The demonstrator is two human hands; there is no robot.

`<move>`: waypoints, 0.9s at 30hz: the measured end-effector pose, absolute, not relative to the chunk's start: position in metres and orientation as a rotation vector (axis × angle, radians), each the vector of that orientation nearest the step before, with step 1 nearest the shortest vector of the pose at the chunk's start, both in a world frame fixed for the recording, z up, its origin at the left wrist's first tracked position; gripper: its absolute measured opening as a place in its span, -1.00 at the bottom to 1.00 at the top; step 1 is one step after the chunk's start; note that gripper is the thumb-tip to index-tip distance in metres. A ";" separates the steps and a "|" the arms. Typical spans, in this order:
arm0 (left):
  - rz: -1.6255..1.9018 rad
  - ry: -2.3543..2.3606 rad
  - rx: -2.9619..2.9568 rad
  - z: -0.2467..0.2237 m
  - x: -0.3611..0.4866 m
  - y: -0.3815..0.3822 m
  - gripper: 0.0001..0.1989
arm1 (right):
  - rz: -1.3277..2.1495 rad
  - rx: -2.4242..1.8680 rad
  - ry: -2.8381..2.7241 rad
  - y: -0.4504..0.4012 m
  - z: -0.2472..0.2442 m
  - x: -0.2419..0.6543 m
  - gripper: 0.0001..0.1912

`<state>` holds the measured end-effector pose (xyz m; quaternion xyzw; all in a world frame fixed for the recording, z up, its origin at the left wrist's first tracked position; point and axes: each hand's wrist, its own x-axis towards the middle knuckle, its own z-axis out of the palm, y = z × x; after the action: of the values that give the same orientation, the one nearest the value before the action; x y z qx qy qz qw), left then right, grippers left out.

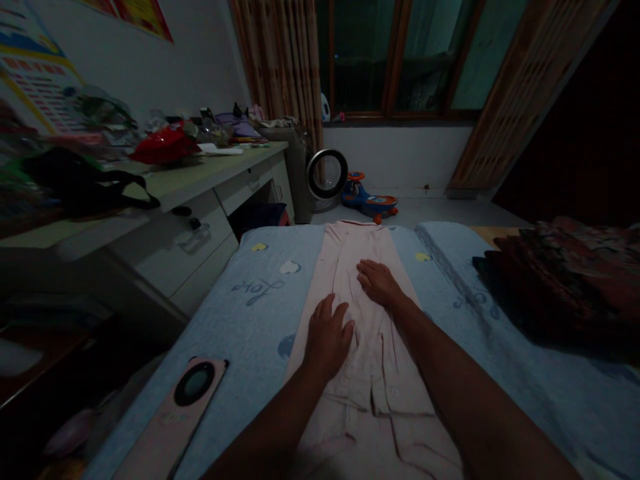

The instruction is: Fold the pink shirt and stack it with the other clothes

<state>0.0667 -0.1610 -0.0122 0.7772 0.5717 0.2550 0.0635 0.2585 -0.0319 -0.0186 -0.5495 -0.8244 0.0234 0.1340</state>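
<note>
A long pale pink garment point(367, 373) lies lengthwise over the bed, its narrow end reaching the far edge. Seams, flaps and a small button show on its near part; whether it is a shirt or trousers I cannot tell. My left hand point(327, 337) rests at the garment's left side, fingers spread and slightly bent. Farther forward, my right hand point(380, 283) lies on the cloth with its fingers stretched out. Neither hand grips anything. Creases run through the cloth between and below the hands.
A blue patterned bedsheet point(265, 320) covers the bed. On the left lies a pink phone point(175, 420); folded dark clothes point(565, 287) are piled on the right. A cluttered desk point(200, 180) runs along the left wall. Beyond the bed stand an open washer door point(313, 175) and a ride-on toy point(367, 202).
</note>
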 end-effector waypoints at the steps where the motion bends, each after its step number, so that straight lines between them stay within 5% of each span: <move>1: 0.779 1.769 2.291 -0.013 0.066 -0.159 -0.65 | 0.058 -1.581 -2.376 -0.032 -0.018 0.260 -0.56; 18: 0.928 1.816 2.050 -0.007 0.051 -0.129 -0.75 | 0.027 -1.626 -2.357 -0.034 -0.017 0.269 -0.61; 27: 0.350 2.033 2.408 -0.004 0.052 -0.139 -0.69 | 0.087 -1.773 -2.397 -0.039 -0.020 0.267 -0.44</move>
<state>0.0520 -0.1390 -0.0045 0.7593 0.6411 0.1105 -0.0147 0.2675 -0.0385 -0.0200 -0.5926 -0.8011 0.0291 0.0795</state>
